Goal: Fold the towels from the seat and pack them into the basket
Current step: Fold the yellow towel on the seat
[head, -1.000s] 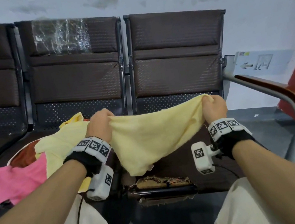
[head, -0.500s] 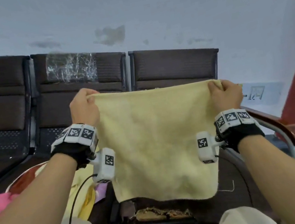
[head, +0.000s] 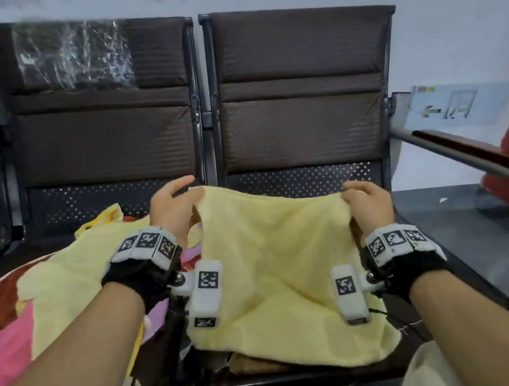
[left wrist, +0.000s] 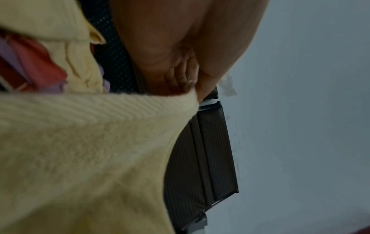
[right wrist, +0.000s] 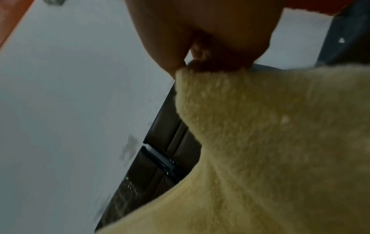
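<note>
From the head view, the left hand (head: 171,209) and right hand (head: 369,203) each pinch a far corner of the yellow towel (head: 281,276), which drapes over the seat (head: 313,378) beside a heap of towels (head: 43,298). The left wrist view shows fingers (left wrist: 206,80) pinching the towel's edge. The right wrist view shows the same pinch.

Armrest (head: 493,164) blocks right; backrest (head: 297,93) ahead
</note>
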Demonstrator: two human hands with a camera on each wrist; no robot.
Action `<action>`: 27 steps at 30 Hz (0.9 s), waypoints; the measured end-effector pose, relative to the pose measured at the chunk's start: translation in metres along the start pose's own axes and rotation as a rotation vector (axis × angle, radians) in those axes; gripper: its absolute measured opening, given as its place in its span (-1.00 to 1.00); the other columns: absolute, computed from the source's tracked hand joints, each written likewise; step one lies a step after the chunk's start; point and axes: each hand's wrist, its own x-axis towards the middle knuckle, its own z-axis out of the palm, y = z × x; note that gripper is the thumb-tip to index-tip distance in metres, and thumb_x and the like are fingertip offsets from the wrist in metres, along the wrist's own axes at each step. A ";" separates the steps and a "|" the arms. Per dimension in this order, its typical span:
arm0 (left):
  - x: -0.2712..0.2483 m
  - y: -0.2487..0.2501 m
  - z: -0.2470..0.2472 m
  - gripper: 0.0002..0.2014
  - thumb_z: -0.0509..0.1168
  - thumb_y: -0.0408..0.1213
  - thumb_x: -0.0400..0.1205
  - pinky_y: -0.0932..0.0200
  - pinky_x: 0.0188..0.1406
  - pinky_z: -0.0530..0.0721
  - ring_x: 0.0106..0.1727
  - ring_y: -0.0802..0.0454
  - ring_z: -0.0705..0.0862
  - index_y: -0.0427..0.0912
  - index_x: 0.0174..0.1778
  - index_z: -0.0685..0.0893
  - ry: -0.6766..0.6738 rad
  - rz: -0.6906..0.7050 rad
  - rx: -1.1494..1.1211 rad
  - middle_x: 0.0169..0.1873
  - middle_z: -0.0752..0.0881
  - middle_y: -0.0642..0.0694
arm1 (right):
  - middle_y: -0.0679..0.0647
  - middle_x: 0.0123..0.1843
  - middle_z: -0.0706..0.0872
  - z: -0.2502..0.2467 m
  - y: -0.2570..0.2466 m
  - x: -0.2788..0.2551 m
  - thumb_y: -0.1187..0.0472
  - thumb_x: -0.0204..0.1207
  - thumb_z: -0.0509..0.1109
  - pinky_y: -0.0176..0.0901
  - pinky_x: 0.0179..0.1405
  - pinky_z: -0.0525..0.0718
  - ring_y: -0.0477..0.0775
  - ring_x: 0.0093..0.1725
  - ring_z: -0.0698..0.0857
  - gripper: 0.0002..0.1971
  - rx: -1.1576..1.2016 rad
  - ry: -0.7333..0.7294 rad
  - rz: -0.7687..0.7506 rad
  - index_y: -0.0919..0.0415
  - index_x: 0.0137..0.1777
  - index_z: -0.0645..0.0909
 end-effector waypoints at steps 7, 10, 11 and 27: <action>-0.004 -0.017 0.028 -0.86 0.39 -0.39 0.56 0.27 -0.37 0.67 -0.30 0.06 0.71 -0.16 0.00 0.76 -0.200 0.000 -0.013 -0.19 0.75 -0.15 | 0.11 -0.32 0.78 0.013 -0.010 -0.011 0.41 0.48 0.31 -0.22 -0.47 0.65 0.01 -0.35 0.72 -0.78 0.239 -0.504 0.000 0.25 -0.21 0.80; 0.000 -0.026 0.030 -0.88 0.43 -0.34 0.54 0.28 -0.34 0.65 -0.26 0.06 0.70 -0.15 -0.03 0.78 -0.223 0.023 0.062 -0.21 0.76 -0.16 | 0.28 -0.07 0.80 0.015 -0.015 -0.017 0.49 0.54 0.27 -0.07 -0.09 0.79 0.21 -0.08 0.78 -0.78 0.256 -0.868 -0.015 0.34 0.01 0.73; 0.000 -0.029 0.030 -0.88 0.45 -0.32 0.53 0.23 -0.30 0.67 -0.23 0.03 0.70 -0.14 -0.04 0.79 -0.229 0.035 0.094 -0.20 0.77 -0.17 | 0.28 -0.03 0.80 0.015 -0.015 -0.019 0.52 0.54 0.27 -0.05 0.01 0.78 0.21 -0.02 0.79 -0.77 0.188 -0.949 -0.051 0.35 0.07 0.70; -0.002 -0.050 0.039 -0.84 0.36 -0.40 0.58 0.26 -0.31 0.74 -0.20 0.06 0.80 -0.26 0.04 0.77 -0.404 0.048 0.218 -0.17 0.82 -0.18 | 0.00 -0.30 0.76 0.056 0.004 -0.029 0.09 0.41 0.53 -0.32 -0.26 0.60 -0.08 -0.29 0.68 -0.91 -0.370 -0.693 -0.592 0.09 -0.22 0.75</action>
